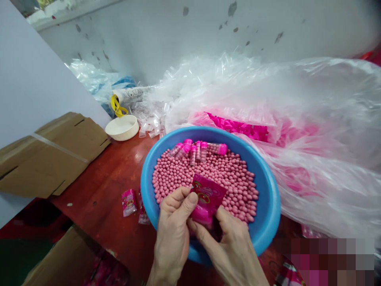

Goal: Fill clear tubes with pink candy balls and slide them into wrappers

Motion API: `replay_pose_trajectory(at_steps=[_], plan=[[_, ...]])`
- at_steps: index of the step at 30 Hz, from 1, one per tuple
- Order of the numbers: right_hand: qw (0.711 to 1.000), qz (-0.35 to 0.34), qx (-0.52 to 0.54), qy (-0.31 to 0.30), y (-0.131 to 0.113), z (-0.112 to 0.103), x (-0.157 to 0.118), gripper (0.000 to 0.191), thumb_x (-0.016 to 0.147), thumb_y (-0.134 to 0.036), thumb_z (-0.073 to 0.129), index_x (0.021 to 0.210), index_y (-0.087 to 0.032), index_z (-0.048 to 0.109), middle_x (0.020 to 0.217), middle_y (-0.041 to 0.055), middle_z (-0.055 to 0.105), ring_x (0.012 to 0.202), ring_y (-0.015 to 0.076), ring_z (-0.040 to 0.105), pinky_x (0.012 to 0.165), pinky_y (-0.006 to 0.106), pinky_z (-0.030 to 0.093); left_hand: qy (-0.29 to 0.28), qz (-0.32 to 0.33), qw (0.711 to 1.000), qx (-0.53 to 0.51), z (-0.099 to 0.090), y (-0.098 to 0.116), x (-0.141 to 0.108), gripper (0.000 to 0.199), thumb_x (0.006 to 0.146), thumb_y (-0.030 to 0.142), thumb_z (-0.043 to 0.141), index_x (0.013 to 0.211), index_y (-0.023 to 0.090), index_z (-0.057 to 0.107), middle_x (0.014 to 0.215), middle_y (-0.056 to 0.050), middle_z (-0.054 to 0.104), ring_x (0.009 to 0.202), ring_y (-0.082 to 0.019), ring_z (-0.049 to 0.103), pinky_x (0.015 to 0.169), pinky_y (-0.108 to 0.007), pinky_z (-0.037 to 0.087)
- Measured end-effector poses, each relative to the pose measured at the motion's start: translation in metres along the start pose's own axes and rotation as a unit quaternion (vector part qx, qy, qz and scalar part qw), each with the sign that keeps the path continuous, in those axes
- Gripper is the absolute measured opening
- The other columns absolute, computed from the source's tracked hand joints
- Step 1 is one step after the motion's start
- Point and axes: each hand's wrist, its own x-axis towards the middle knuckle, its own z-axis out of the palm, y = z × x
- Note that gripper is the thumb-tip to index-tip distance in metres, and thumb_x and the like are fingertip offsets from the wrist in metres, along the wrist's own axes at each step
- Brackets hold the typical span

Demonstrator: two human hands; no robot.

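Pink candy sachet (208, 197) sat clenched in both grips, left hand (174, 234) and right hand (230, 250), over the blue basin (269, 198); one fumble could drop it among the pink candies (208, 171).

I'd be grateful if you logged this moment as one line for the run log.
Left hand: holds pink sachet | Right hand: holds sachet too | Below: blue basin of pink round pieces

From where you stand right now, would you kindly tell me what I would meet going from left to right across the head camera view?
A flattened cardboard carton, a pink printed sachet, a blue plastic basin of pink pellets, a clear plastic sack.
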Motion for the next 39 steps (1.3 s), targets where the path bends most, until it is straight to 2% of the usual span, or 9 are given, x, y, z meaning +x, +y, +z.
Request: replay_pose_trajectory(at_steps=[8, 14, 17, 20, 24, 28, 31, 34, 39], plan=[[0.994, -0.038, -0.098, 0.034, 0.021, -0.015, 0.011, 0.034, 0.083, -0.029, 0.053, 0.113, -0.015, 0.061, 0.1, 0.0131, 0.071, 0.089, 0.029, 0.068, 0.075, 0.045, 0.055, 0.055, 0.067, 0.995, -0.04, -0.002, 0.004, 0.003, 0.019, 0.053, 0.018, 0.084, 0.06, 0.016, 0.066, 0.054, 0.004, 0.067, 0.05, -0.007, 0.058, 0.052, -0.015, 0.046], [0.979, -0.088, -0.074, 0.167, -0.01, -0.046, 0.024, 0.028, 0.092, -0.031, 0.048, 0.111, -0.019, 0.063, 0.106, 0.0099, 0.065, 0.098, 0.0222, 0.061, 0.083, 0.038, 0.05, 0.02, 0.085, 0.994, 0.064, -0.006, -0.001, 0.001, 0.015, 0.063, 0.018, 0.078, 0.055, 0.015, 0.066, 0.051, 0.005, 0.061, 0.049, -0.006, 0.051, 0.051, -0.016, 0.042], [0.974, -0.149, -0.069, 0.155, -0.024, -0.048, 0.029, 0.019, 0.085, -0.026, 0.059, 0.101, -0.02, 0.067, 0.095, 0.0064, 0.066, 0.09, 0.0207, 0.061, 0.079, 0.034, 0.049, -0.004, 0.111, 0.985, 0.129, -0.007, -0.005, 0.0, 0.014, 0.068, 0.018, 0.075, 0.057, 0.015, 0.067, 0.052, 0.004, 0.059, 0.051, -0.007, 0.049, 0.051, -0.017, 0.039], [0.988, -0.1, -0.003, 0.12, -0.027, -0.041, 0.032, 0.004, 0.081, -0.021, 0.064, 0.077, -0.02, 0.066, 0.072, 0.0003, 0.065, 0.067, 0.0152, 0.06, 0.061, 0.027, 0.048, -0.029, 0.11, 0.981, 0.155, -0.009, -0.006, -0.001, 0.017, 0.07, 0.02, 0.074, 0.056, 0.015, 0.065, 0.053, 0.003, 0.059, 0.053, -0.008, 0.049, 0.052, -0.018, 0.039], [0.989, -0.051, 0.016, 0.14, -0.024, -0.035, 0.032, 0.019, 0.083, -0.024, 0.061, 0.065, -0.019, 0.059, 0.057, -0.0041, 0.053, 0.05, 0.0104, 0.048, 0.047, 0.023, 0.038, -0.038, 0.115, 0.983, 0.141, -0.012, -0.005, -0.002, 0.028, 0.074, 0.037, 0.07, 0.056, 0.015, 0.063, 0.05, 0.004, 0.055, 0.049, -0.007, 0.045, 0.05, -0.018, 0.037], [0.975, -0.126, -0.057, 0.174, -0.023, -0.035, 0.032, 0.033, 0.089, -0.024, 0.052, 0.057, -0.019, 0.046, 0.054, -0.0045, 0.041, 0.05, 0.0098, 0.041, 0.05, 0.023, 0.034, -0.068, 0.066, 0.99, 0.107, -0.011, -0.001, -0.001, 0.022, 0.064, 0.034, 0.078, 0.069, 0.016, 0.067, 0.052, 0.005, 0.055, 0.047, -0.005, 0.043, 0.047, -0.016, 0.034], [0.963, -0.177, -0.088, 0.182, -0.022, -0.035, 0.034, 0.029, 0.089, -0.02, 0.052, 0.061, -0.019, 0.047, 0.054, -0.0037, 0.043, 0.053, 0.0108, 0.041, 0.053, 0.024, 0.035, -0.028, 0.07, 0.994, 0.081, -0.008, 0.001, -0.001, 0.02, 0.065, 0.032, 0.078, 0.063, 0.015, 0.069, 0.057, 0.002, 0.061, 0.054, -0.006, 0.05, 0.054, -0.016, 0.04], [0.969, -0.156, -0.064, 0.182, -0.02, -0.034, 0.035, 0.028, 0.089, -0.02, 0.051, 0.061, -0.02, 0.047, 0.055, -0.0038, 0.042, 0.053, 0.0113, 0.04, 0.053, 0.024, 0.034, -0.011, 0.06, 0.997, 0.038, -0.007, 0.004, -0.002, 0.018, 0.072, 0.034, 0.073, 0.074, 0.016, 0.073, 0.068, -0.001, 0.069, 0.062, -0.009, 0.058, 0.06, -0.017, 0.045], [0.982, -0.095, -0.006, 0.163, -0.016, -0.034, 0.034, 0.031, 0.091, -0.025, 0.05, 0.06, -0.02, 0.049, 0.055, -0.0053, 0.034, 0.05, 0.0101, 0.034, 0.049, 0.024, 0.03, -0.092, -0.027, 0.995, -0.002, -0.01, 0.008, -0.002, 0.011, 0.068, 0.021, 0.076, 0.077, 0.016, 0.074, 0.069, -0.001, 0.072, 0.059, -0.008, 0.062, 0.06, -0.016, 0.048]])
